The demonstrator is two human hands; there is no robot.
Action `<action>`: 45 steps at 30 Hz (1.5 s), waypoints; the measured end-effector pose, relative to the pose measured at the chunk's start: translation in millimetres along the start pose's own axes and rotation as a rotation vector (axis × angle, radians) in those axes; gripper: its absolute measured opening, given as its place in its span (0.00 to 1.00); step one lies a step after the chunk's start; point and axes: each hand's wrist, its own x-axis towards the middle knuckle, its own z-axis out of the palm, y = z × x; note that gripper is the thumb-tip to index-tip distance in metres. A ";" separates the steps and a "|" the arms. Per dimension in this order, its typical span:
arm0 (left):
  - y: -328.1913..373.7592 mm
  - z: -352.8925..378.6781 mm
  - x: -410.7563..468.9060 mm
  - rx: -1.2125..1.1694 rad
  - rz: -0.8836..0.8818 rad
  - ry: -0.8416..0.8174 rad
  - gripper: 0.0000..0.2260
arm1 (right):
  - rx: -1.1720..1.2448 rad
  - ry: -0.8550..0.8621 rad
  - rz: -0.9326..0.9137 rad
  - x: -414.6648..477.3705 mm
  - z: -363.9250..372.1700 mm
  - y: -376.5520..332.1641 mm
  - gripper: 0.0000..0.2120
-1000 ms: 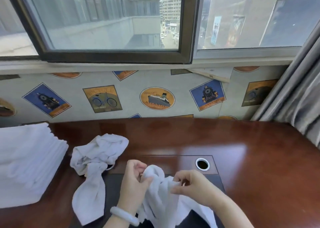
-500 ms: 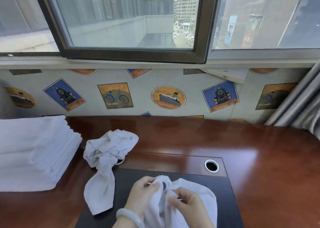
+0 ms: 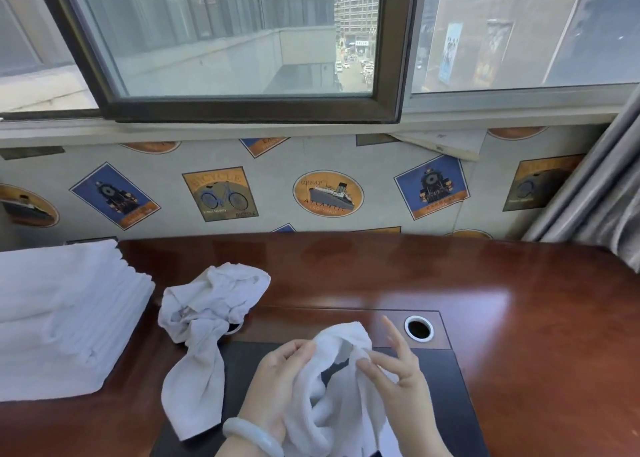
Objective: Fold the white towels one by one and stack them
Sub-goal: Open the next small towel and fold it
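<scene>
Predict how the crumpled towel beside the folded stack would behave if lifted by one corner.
Probably floppy: the crumpled towel lies in soft, twisted folds. Likely light: it looks thin. It would probably hang and untwist, not keep shape.

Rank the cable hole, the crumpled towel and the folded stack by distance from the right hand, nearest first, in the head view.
From the right hand:
1. Cable hole, just beyond it, slightly right.
2. Crumpled towel, off to the left.
3. Folded stack, at the far left.
</scene>
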 end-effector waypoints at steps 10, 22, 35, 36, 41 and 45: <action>-0.7 2.7 -3.6 -0.398 -0.099 -0.064 0.16 | -0.107 -0.130 -0.080 0.8 -11.3 2.6 0.11; 1.0 3.0 -10.3 -0.465 -0.134 -0.178 0.14 | 0.260 -0.294 0.107 16.7 -15.1 -2.2 0.13; 4.7 0.0 -7.7 -0.272 -0.093 -0.144 0.17 | 0.199 0.014 0.171 29.0 -15.1 -6.0 0.07; 6.5 -1.5 -5.7 -0.171 -0.047 -0.112 0.14 | 0.189 0.044 0.158 32.1 -16.4 -8.1 0.07; 10.2 -13.4 18.5 0.879 0.291 0.094 0.11 | 0.086 0.075 0.030 51.2 -27.7 -31.3 0.10; 11.9 -21.6 40.0 1.201 0.337 0.271 0.11 | -0.120 0.006 -0.228 67.1 -36.2 -73.5 0.14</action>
